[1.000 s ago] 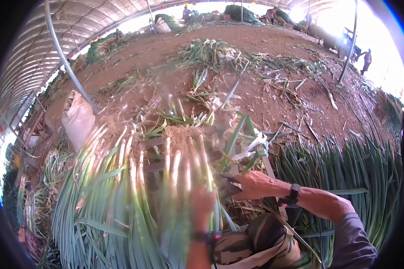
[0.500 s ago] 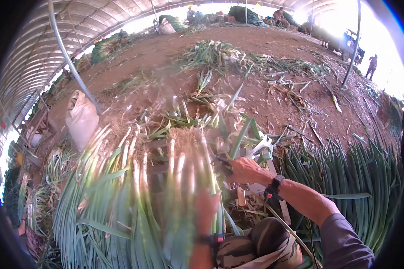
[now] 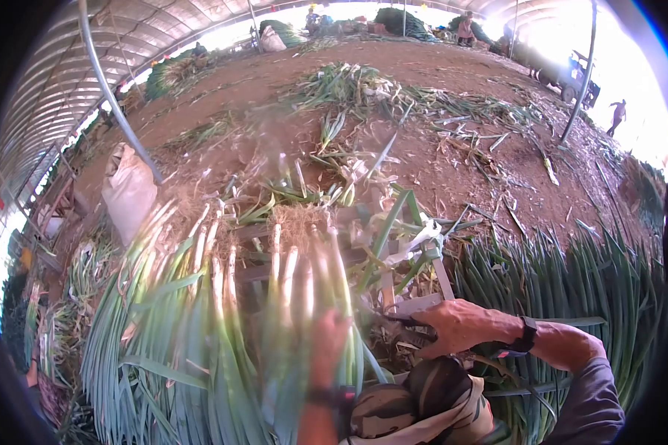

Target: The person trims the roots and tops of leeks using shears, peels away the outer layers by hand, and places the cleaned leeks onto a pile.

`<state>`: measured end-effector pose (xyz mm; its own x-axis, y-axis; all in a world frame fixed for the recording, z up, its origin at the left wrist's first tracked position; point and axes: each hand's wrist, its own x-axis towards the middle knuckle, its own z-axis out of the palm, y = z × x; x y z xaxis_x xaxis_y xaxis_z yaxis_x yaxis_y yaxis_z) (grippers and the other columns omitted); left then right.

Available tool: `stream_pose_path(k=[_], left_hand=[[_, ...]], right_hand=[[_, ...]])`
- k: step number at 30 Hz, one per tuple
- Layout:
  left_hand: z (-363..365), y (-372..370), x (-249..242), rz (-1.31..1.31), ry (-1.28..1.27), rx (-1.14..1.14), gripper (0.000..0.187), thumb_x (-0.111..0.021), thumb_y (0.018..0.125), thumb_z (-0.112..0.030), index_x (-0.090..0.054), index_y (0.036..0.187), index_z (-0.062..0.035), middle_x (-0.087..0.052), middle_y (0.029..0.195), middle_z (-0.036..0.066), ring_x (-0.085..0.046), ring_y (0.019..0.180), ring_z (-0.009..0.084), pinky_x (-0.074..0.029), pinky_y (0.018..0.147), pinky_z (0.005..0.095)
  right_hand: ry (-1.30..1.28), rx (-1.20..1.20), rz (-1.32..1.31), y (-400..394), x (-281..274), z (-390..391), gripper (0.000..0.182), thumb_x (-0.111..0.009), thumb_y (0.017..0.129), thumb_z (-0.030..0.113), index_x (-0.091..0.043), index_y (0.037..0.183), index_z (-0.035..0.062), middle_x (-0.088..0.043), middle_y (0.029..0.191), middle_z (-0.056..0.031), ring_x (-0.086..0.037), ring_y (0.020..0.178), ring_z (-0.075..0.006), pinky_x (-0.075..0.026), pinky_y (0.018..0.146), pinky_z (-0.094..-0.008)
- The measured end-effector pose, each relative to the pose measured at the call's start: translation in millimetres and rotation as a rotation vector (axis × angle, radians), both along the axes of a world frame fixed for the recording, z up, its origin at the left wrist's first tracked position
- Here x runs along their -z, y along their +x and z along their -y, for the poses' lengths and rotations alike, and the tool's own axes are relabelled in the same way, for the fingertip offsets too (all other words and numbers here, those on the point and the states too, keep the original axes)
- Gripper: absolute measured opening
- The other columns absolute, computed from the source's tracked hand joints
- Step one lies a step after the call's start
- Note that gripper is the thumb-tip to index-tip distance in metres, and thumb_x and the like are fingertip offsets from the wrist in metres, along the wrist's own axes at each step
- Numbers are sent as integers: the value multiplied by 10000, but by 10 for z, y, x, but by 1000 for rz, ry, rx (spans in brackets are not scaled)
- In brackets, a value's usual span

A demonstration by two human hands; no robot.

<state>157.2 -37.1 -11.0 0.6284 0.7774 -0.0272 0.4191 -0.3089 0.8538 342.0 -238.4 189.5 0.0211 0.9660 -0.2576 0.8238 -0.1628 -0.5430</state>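
Observation:
A row of long green onions (image 3: 223,326) lies side by side, with white stalks and roots pointing away from me. Over the right end of this row is my left hand (image 3: 329,337), smeared by motion, its fingers unclear against the stalks. My right hand (image 3: 456,326) is closed on a dark object whose shape I cannot make out, beside my camouflage-covered knees (image 3: 441,386). Both wrists wear dark bands.
Another pile of green onions (image 3: 557,297) lies at the right. A pale sack (image 3: 128,194) stands at the left near a metal pole (image 3: 111,93). Loose leaves (image 3: 349,85) litter the soil. Distant people (image 3: 465,30) are at the back.
My right hand has moved down and to the right, away from the onion stalks, with the dark object. My left hand has shifted slightly left and up. The view has shifted slightly.

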Motion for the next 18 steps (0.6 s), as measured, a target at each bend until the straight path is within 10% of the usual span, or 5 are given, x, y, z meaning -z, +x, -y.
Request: stream_pose_path(k=[3, 12, 15, 18], left_hand=[[131, -54, -54, -80, 47, 74, 401, -712, 853, -306, -682, 1079, 24, -706, 994, 214, -682, 900, 337, -532, 812, 405], [501, -184, -163, -71, 78, 79, 341, -686, 892, -338, -702, 997, -13, -679, 957, 192, -650, 904, 373, -502, 818, 427], [457, -234, -24, -22, 176, -134, 326, -708, 877, -295, -686, 1049, -19, -661, 990, 180, -635, 916, 356, -494, 830, 438], [407, -210, 99, -99, 400, -210, 358, -716, 865, -248, -642, 1122, -11, -630, 1037, 179, -608, 972, 349, -484, 857, 453]], right_hand=[[-19, 37, 61, 40, 66, -60, 619, -783, 738, 424, -626, 1125, -33, -682, 923, -229, -677, 856, -396, -535, 752, -455], [21, -12, 2, -16, 168, -190, 608, -782, 729, 413, -635, 1141, -11, -660, 793, -207, -665, 761, -383, -520, 697, -457], [34, -102, 17, -47, 203, -268, 760, -740, 763, 406, -496, 1453, 204, -697, 808, -146, -680, 721, -339, -529, 648, -436], [-91, -113, 66, -118, 166, -345, 756, -738, 771, 390, -489, 1461, 210, -693, 754, -143, -678, 679, -333, -529, 623, -430]])
